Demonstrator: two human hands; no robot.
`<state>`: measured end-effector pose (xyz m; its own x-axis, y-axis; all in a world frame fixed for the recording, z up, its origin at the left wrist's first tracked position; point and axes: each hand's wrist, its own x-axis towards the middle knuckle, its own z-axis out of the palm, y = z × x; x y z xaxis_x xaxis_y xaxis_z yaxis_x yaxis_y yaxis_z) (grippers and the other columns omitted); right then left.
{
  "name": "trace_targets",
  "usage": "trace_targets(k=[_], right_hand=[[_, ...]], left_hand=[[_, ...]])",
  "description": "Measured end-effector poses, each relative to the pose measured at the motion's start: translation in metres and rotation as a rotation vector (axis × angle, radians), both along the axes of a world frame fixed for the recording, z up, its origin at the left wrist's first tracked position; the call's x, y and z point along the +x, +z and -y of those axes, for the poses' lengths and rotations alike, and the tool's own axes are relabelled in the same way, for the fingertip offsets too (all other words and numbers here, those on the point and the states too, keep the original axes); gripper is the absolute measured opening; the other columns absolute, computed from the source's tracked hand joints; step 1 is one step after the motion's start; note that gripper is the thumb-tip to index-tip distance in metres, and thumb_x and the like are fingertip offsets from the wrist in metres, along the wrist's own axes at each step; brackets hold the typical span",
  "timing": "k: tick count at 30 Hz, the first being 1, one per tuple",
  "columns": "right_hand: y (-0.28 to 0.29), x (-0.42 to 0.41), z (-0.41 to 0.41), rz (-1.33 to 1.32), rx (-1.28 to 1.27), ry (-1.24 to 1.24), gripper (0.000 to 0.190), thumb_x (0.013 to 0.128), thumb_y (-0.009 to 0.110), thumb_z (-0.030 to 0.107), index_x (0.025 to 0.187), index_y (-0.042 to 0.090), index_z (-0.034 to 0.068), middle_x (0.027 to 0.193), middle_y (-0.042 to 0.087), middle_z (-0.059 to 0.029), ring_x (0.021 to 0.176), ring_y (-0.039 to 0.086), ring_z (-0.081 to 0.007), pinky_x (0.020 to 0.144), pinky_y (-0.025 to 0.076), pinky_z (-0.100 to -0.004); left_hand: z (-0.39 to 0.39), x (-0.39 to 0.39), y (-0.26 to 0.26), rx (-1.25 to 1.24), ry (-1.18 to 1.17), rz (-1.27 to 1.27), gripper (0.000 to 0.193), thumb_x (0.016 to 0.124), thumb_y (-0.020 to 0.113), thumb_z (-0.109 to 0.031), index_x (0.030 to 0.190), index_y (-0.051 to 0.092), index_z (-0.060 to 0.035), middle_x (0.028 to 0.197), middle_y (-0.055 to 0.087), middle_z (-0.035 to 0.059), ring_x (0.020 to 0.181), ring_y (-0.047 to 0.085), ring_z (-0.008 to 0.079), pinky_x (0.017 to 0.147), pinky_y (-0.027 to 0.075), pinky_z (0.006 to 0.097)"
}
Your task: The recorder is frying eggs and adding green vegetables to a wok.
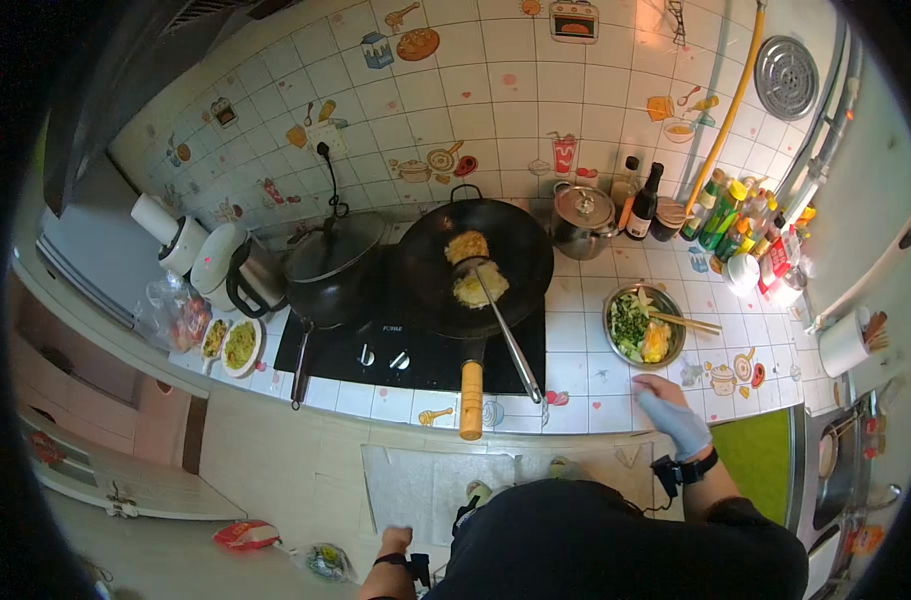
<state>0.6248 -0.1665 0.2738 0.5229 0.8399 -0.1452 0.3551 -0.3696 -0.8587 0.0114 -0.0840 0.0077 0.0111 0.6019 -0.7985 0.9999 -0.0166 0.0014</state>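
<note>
My right hand (674, 416), with a pale grey covering over part of it, is just over the counter's front edge and holds nothing visible. Nearest to it is a steel bowl (619, 351) of chopped greens and a yellow egg-like food (656, 341), with chopsticks (692, 322) across its rim. Low at my side hangs my left hand (397, 538); its fingers are too unclear to read. Before me a black wok (425, 292) holds two fried pieces (467, 246) (489, 289). A long metal spatula (509, 337) leans in the wok, its handle past the rim.
Left of the wok sits a lidded dark pot (328, 300) on the black cooktop (425, 367). The wok's wooden handle (471, 401) juts past the counter edge. A lidded steel pot (584, 229) and several bottles (647, 199) line the wall. An electric kettle (234, 270) stands left.
</note>
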Motion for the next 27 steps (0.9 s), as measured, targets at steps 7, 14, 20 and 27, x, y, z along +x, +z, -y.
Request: trace_targets(k=[7, 14, 20, 27], right_hand=[[0.026, -0.083, -0.084, -0.273, 0.129, 0.261, 0.052, 0.082, 0.058, 0.026, 0.126, 0.043, 0.003, 0.121, 0.047, -0.0157, 0.091, 0.056, -0.0186, 0.076, 0.047, -0.0287], [0.024, -0.133, -0.134, -0.621, -0.007, 0.254, 0.054, 0.085, 0.056, 0.028, 0.132, 0.036, 0.013, 0.122, 0.041, -0.0108, 0.093, 0.054, -0.0176, 0.072, 0.05, -0.0279], [0.044, -0.141, -0.152, -0.255, -0.079, 0.208, 0.036, 0.084, 0.057, 0.035, 0.11, 0.056, 0.01, 0.086, 0.056, -0.0047, 0.073, 0.056, -0.0102, 0.057, 0.049, -0.0262], [0.067, -0.123, -0.141, -0.194, -0.111, 0.158, 0.029, 0.082, 0.059, 0.033, 0.095, 0.058, 0.008, 0.057, 0.053, -0.0044, 0.044, 0.056, -0.0104, 0.038, 0.046, -0.0239]], left_hand=[[0.041, -0.02, -0.033, -0.152, -0.171, -0.01, 0.034, 0.083, 0.05, -0.012, 0.117, 0.053, -0.0096, 0.114, 0.059, 0.0112, 0.102, 0.058, 0.0275, 0.084, 0.048, 0.0361], [-0.007, -0.004, -0.034, 0.057, 0.752, 0.466, 0.023, 0.082, 0.052, -0.016, 0.094, 0.061, 0.0009, 0.068, 0.058, 0.0123, 0.061, 0.057, 0.0235, 0.05, 0.048, 0.0382], [-0.007, -0.011, -0.063, 0.149, 0.737, 0.352, 0.031, 0.077, 0.055, -0.026, 0.082, 0.065, 0.0029, 0.086, 0.064, 0.0217, 0.081, 0.063, 0.0315, 0.071, 0.049, 0.0377], [0.008, -0.029, -0.053, -0.061, 0.645, 0.256, 0.024, 0.084, 0.049, -0.018, 0.083, 0.06, 0.0024, 0.072, 0.061, 0.0133, 0.063, 0.059, 0.0236, 0.054, 0.05, 0.0346]])
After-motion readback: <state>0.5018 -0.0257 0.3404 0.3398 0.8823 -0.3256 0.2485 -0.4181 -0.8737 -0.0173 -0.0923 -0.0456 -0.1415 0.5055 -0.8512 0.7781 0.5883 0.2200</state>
